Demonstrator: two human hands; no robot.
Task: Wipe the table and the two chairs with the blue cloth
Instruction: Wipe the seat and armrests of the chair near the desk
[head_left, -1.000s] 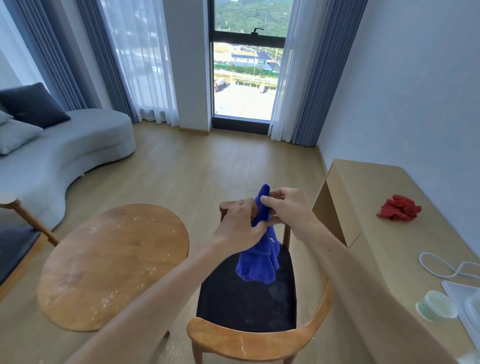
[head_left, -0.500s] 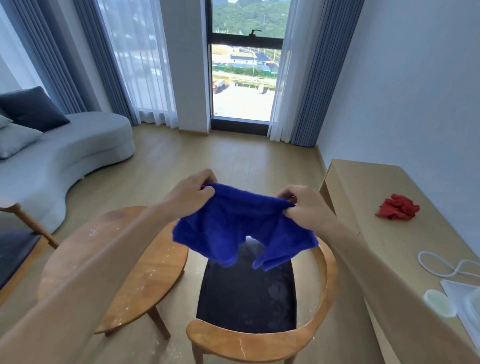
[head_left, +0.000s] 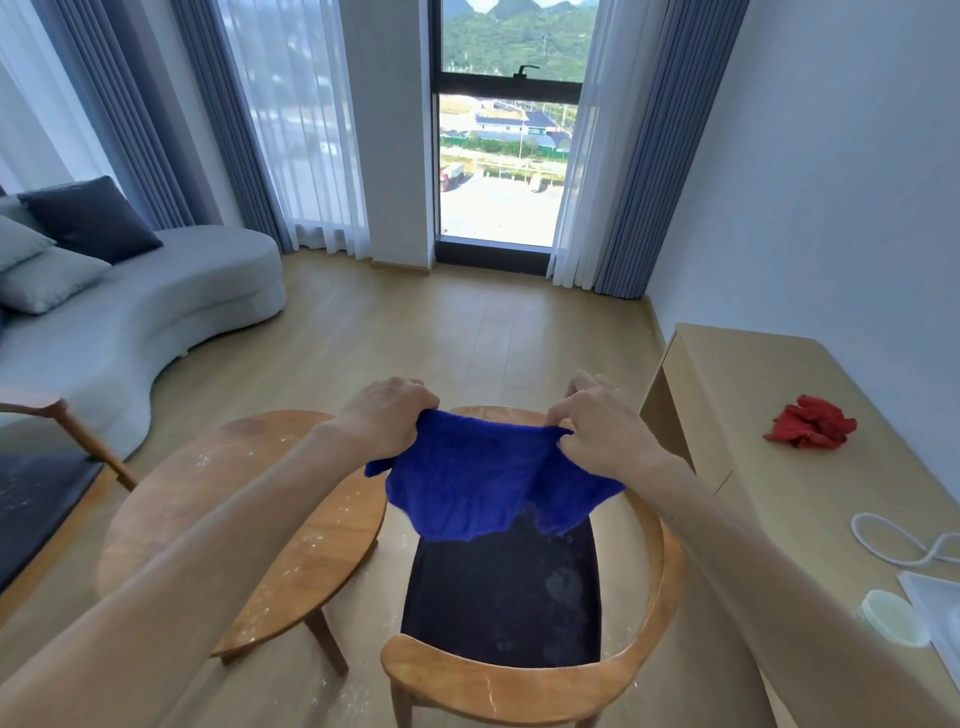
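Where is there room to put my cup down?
The round wooden table has bare room, though it is speckled with white dust. The long beige sideboard is free between its far end and the crumpled red cloth. Its near end is crowded: white cable, round white lid, white tray.

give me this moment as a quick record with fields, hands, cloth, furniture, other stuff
left hand: left hand grips the top left edge of the blue cloth
right hand: right hand pinches the top right edge
cloth: spread between both hands, hanging above the near chair
table: round table left of that chair, white specks on top
second chair: second chair, partly in view at far left
desk: desk holds a red cloth, white cord and white lid
sofa: grey sofa, back left
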